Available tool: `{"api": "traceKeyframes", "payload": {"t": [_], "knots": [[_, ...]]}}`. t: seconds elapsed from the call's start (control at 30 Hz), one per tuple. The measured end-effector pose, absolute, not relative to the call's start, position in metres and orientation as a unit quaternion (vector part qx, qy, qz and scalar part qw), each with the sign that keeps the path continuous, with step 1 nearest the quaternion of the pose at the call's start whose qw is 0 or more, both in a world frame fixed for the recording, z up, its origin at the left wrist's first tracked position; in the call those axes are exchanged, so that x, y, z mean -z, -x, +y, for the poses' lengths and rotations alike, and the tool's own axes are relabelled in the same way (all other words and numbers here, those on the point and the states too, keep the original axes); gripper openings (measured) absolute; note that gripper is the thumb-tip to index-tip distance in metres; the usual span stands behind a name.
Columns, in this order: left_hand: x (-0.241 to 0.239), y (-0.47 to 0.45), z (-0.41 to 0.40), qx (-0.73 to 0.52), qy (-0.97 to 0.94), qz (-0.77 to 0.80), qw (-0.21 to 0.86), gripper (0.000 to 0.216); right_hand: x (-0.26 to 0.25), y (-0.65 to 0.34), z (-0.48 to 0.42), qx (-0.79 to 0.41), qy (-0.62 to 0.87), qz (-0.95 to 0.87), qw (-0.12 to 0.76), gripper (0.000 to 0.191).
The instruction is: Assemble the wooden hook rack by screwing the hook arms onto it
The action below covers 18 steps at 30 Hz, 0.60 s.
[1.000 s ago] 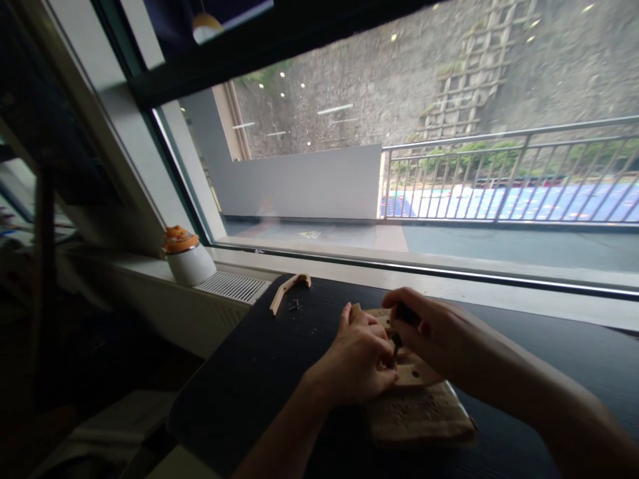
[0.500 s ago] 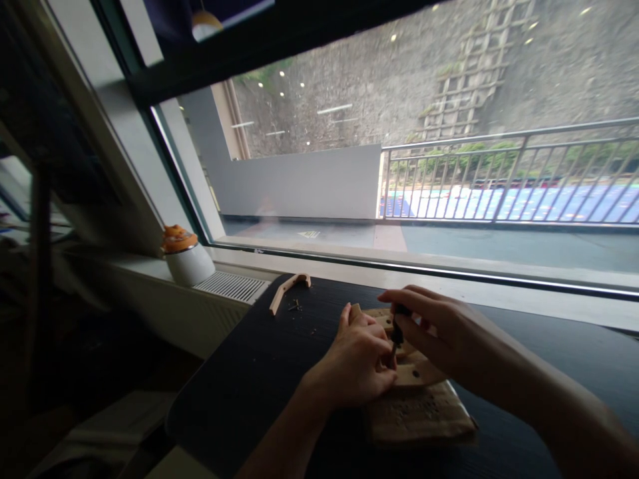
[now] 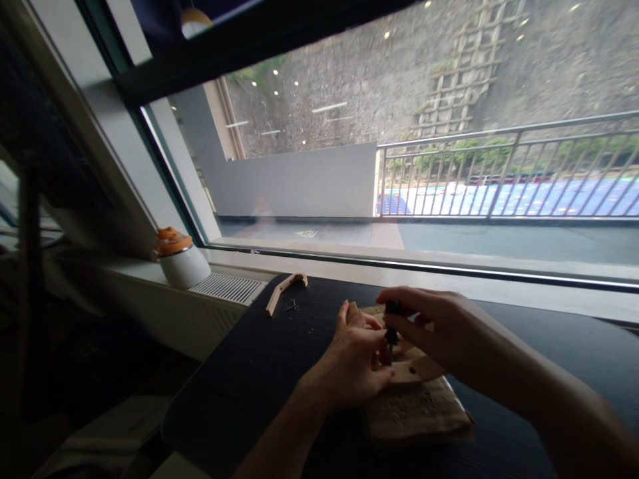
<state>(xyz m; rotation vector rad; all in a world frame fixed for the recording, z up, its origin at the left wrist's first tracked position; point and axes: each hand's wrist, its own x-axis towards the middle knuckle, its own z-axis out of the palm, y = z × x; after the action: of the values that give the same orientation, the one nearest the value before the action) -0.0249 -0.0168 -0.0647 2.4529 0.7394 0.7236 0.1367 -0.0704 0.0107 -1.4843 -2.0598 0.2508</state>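
My right hand (image 3: 424, 319) is closed around the black handle of a screwdriver (image 3: 392, 324), held nearly upright with its shaft pointing down. Pressed over a pale wooden piece (image 3: 415, 371) with dark holes, my left hand (image 3: 357, 356) grips it beside the screwdriver's shaft. The tip is hidden by my left fingers, so I cannot tell what it touches. Under the wooden piece lies a brown, pitted pad or board (image 3: 422, 412). A curved wooden piece (image 3: 287, 291) rests at the table's far left, with several small screws (image 3: 291, 305) close by.
The dark table (image 3: 239, 386) stands against the window sill (image 3: 339, 271). On a ledge at the left is a white container with an orange top (image 3: 180, 258), beside a vent grille (image 3: 229, 288). Beyond the glass runs a metal railing (image 3: 499, 173).
The screwdriver handle has come more upright, and my right hand has turned slightly with it. My left hand keeps its hold on the wooden piece. The whole view has shifted a little.
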Motion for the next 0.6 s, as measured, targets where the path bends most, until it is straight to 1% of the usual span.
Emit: {"api": "traceKeyframes", "payload": {"t": [0.1, 0.33, 0.47, 0.6], "knots": [[0.0649, 0.0243, -0.0173, -0.266, -0.894, 0.268, 0.241, 0.011, -0.0088, -0.1377, -0.0704, -0.061, 0.554, -0.773, 0.303, 0.028], [0.0626, 0.0249, -0.0175, -0.269, -0.897, 0.266, 0.229, 0.015, -0.0084, -0.1405, -0.0689, 0.0, 0.571, -0.761, 0.307, 0.027], [0.0633, 0.0251, -0.0172, -0.272, -0.895, 0.265, 0.234, 0.016, -0.0122, -0.1375, -0.0725, -0.01, 0.525, -0.79, 0.317, 0.028], [0.0629, 0.0253, -0.0173, -0.273, -0.896, 0.259, 0.238, 0.014, -0.0129, -0.1386, -0.0747, -0.018, 0.542, -0.776, 0.321, 0.028]]}}
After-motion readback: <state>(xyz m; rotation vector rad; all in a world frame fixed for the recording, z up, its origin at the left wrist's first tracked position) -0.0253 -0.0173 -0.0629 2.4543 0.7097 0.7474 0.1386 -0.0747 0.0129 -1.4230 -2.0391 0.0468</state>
